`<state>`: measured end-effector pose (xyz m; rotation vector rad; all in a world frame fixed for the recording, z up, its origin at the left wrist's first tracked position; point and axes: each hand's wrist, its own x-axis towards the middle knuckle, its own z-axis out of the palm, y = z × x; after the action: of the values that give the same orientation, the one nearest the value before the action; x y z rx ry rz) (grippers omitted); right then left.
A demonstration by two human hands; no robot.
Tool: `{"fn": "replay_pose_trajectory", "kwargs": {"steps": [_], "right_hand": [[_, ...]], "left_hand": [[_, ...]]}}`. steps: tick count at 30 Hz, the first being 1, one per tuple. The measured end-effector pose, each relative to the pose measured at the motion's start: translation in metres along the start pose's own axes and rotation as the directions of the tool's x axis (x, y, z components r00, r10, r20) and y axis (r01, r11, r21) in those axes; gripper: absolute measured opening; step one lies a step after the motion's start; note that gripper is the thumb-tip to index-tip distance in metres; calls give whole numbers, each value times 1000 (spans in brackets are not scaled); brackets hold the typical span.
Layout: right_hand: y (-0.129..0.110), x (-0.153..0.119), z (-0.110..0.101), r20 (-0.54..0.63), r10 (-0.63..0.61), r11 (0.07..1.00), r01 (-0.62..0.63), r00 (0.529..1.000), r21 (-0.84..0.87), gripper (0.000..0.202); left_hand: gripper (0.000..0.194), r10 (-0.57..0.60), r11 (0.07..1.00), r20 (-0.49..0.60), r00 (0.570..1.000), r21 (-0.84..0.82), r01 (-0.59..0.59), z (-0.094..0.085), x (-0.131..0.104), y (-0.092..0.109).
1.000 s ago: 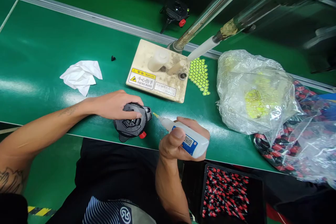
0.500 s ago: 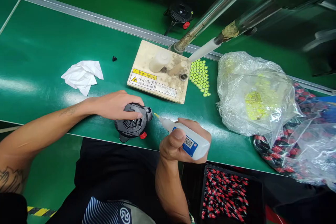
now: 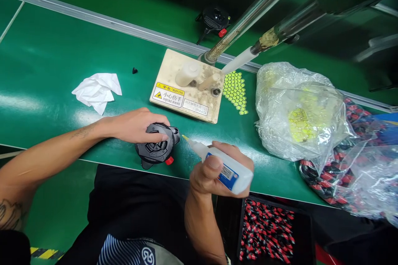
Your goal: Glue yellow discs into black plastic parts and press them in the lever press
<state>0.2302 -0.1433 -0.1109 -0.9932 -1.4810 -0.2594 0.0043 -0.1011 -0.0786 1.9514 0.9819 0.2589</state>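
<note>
My left hand (image 3: 139, 126) is closed on a round black plastic device (image 3: 155, 149) near the table's front edge. The thumb lies across its top and the fingers go round its far side. The device has short arms and a red knob (image 3: 169, 160) at its lower right. In my right hand (image 3: 214, 169) is a white squeeze bottle (image 3: 238, 174) with a blue label. It is tilted, and its thin yellowish tip points up and left, just short of the device's right arm, apart from it.
Behind the device stands a cream press base (image 3: 192, 109) with a warning label and metal post. Several yellow-green discs (image 3: 234, 91) lie beside it. Plastic bags (image 3: 280, 132) fill the right. White tissue (image 3: 98, 91) and a small black piece (image 3: 134, 70) lie left. Below is a tray of red-black parts (image 3: 267, 232).
The bottle in my right hand has shifted slightly right and down, and its tip is a little farther from the device. My left hand has stayed on the device.
</note>
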Motion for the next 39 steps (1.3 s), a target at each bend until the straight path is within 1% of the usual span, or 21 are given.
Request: {"fn": "replay_pose_trajectory", "kwargs": {"steps": [2,5,7,13,18,20,22,25,27,31,37,39], "right_hand": [[-1,5,-5,-3,15,999,-15,1000,47,22],[-2,13,-13,-24,47,991,-44,999,127,33],[-2,17,-17,-22,44,989,-41,999,139,37],[0,13,-18,36,29,994,-33,999,106,26],[-1,10,-15,57,-33,998,29,998,57,25],[-4,11,-13,79,-29,999,26,996,39,24],[-7,13,-12,114,-25,999,22,993,25,22],[-12,16,-13,196,-51,999,51,979,6,19],[-13,18,-14,228,-71,997,73,971,1,20],[-14,20,-15,240,-95,995,97,966,6,20],[-17,20,-16,282,-80,996,85,956,-3,19],[-18,20,-17,280,-81,996,85,956,-3,17]], "left_hand": [[37,-8,999,-17,1000,42,9,1,-2,2],[38,-10,993,-47,999,117,16,2,-7,7],[39,-6,989,-55,998,146,14,2,-11,11],[35,-33,982,-57,998,185,43,2,-14,19],[34,-43,978,-68,997,199,56,3,-13,20],[33,-42,978,-74,996,202,56,3,-14,20],[32,-28,979,-80,996,201,43,4,-14,19],[32,2,978,-89,996,208,17,4,-15,18],[31,7,977,-90,996,212,12,5,-15,19],[31,-9,978,-79,997,206,25,5,-15,19],[31,-1,978,-88,996,208,19,6,-15,19],[30,-2,976,-91,996,215,21,6,-16,19]]}}
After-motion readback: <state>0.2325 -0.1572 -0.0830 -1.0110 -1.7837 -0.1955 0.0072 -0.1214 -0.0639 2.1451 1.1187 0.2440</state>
